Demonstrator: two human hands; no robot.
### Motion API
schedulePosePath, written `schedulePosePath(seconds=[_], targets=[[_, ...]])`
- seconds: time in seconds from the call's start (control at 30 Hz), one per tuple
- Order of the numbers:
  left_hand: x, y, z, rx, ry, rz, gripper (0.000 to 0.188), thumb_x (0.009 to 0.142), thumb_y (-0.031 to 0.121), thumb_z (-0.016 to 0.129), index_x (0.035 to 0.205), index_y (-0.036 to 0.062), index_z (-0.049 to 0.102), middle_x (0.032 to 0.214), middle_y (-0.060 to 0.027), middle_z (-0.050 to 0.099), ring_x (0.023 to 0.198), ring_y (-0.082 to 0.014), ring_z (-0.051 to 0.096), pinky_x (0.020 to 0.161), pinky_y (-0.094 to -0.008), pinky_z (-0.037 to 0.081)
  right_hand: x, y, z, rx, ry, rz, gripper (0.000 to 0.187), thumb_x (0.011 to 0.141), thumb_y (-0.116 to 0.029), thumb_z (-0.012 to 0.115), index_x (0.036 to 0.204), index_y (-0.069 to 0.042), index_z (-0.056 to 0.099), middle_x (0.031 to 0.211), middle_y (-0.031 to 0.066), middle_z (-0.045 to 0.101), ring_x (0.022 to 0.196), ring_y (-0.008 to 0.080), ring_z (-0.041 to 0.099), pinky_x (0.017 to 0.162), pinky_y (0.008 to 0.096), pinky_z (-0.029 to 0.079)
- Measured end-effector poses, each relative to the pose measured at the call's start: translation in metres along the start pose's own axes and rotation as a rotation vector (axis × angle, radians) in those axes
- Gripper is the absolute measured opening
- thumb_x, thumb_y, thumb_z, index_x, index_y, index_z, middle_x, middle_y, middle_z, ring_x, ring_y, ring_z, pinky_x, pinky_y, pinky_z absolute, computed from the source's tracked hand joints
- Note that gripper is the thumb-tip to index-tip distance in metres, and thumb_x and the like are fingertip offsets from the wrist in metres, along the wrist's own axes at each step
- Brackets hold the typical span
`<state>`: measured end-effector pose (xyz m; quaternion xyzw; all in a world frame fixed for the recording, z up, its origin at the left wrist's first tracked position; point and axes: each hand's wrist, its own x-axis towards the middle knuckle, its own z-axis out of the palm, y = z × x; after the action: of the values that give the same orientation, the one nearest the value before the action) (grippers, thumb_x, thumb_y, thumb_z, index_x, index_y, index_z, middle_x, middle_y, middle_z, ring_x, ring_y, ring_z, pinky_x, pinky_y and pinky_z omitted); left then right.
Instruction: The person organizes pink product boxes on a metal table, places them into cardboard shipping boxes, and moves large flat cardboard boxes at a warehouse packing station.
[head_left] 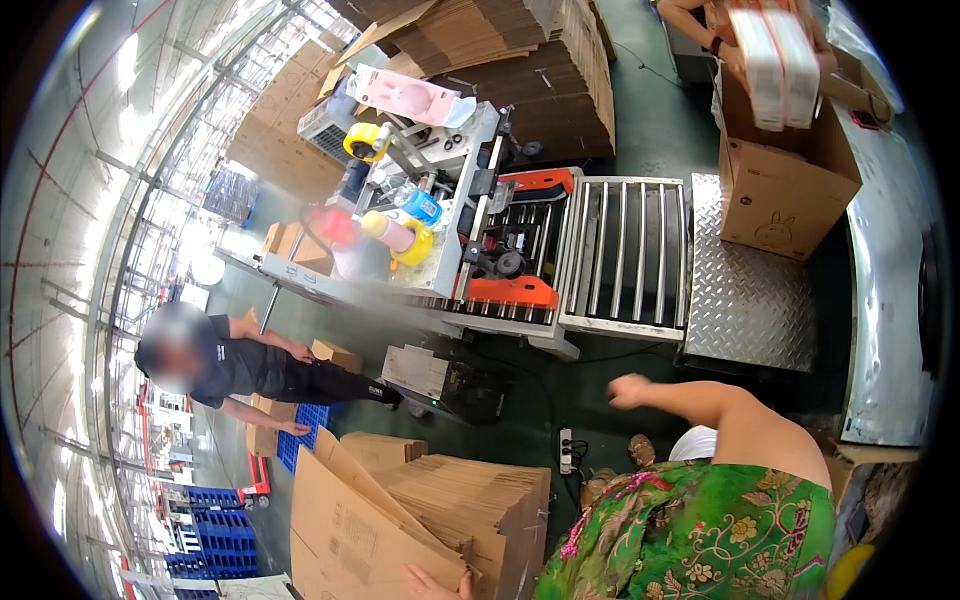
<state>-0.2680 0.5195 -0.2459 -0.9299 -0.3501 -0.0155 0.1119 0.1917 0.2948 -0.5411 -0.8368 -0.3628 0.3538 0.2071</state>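
Note:
At the bottom edge, my left hand (432, 584) grips the edge of a flattened cardboard box (365, 525), fingers against its face. This sheet leans at the front of a stack of flattened cardboard boxes (485, 500). My right hand (628, 392) hangs over the dark green floor, slightly blurred, fingers curled and nothing visible in it. It is nearest the roller conveyor (628, 325) and holds away from it. My bare right arm reaches in from the right, beside my green flowered garment.
A carton sealing machine (520, 290) adjoins the rollers, with tape rolls and bottles on its side table (440, 265). At top right, another person's hands lower white packs (775, 70) over an open carton (785, 195). A co-worker (250, 360) stands left. A power strip (566, 452) lies on the floor.

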Motion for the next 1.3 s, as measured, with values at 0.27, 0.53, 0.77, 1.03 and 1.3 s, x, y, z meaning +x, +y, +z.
schedulePosePath(seconds=[0.27,0.53,0.77,1.03,1.3], targets=[[0.012,0.012,0.001,-0.085,-0.186,-0.262,0.097,0.078,0.051,0.065,0.145,-0.0029,0.019,0.145,-0.0313,0.024,0.134,-0.0459,0.023,0.109,-0.0497,0.024,-0.175,0.284,-0.045,0.251,0.399,1.114,0.024,0.079,-0.012,0.061,0.1,-0.001,0.067,0.11,0.022,0.063,0.105,0.0361,0.06,0.087,0.044,0.05],[0.015,0.028,0.006,-0.145,-0.166,-0.315,0.104,0.073,0.042,0.072,0.147,0.0005,0.011,0.151,-0.0233,0.016,0.138,-0.0421,0.016,0.113,-0.0491,0.014,-0.171,0.314,0.011,0.26,0.151,0.844,0.03,0.072,-0.018,0.059,0.095,0.001,0.068,0.102,0.025,0.064,0.098,0.0388,0.061,0.086,0.0433,0.05],[0.011,0.023,0.017,-0.044,-0.14,-0.378,0.1,0.075,0.045,0.07,0.147,0.0006,0.015,0.151,-0.0228,0.017,0.139,-0.0383,0.018,0.112,-0.0469,0.018,-0.112,0.24,-0.007,0.253,0.167,0.328,0.034,0.075,-0.028,0.068,0.099,-0.004,0.067,0.097,0.0175,0.067,0.092,0.0315,0.065,0.08,0.0396,0.051],[0.002,0.022,0.025,-0.067,-0.134,-0.403,0.104,0.072,0.042,0.074,0.144,-0.0057,0.016,0.15,-0.0254,0.019,0.139,-0.038,0.017,0.113,-0.0469,0.014,-0.125,0.302,-0.014,0.27,0.248,0.549,0.027,0.071,-0.021,0.066,0.091,-0.004,0.067,0.094,0.0197,0.067,0.093,0.0346,0.063,0.081,0.0414,0.051],[-0.044,0.049,0.002,-0.068,-0.08,-0.423,0.104,0.069,0.042,0.076,0.144,-0.0034,0.019,0.148,-0.0243,0.024,0.137,-0.039,0.021,0.113,-0.0461,0.018,-0.153,0.356,0.024,0.198,0.209,0.624,0.015,0.069,-0.009,0.059,0.078,0.001,0.067,0.074,0.0209,0.066,0.07,0.0348,0.066,0.067,0.0426,0.052]])
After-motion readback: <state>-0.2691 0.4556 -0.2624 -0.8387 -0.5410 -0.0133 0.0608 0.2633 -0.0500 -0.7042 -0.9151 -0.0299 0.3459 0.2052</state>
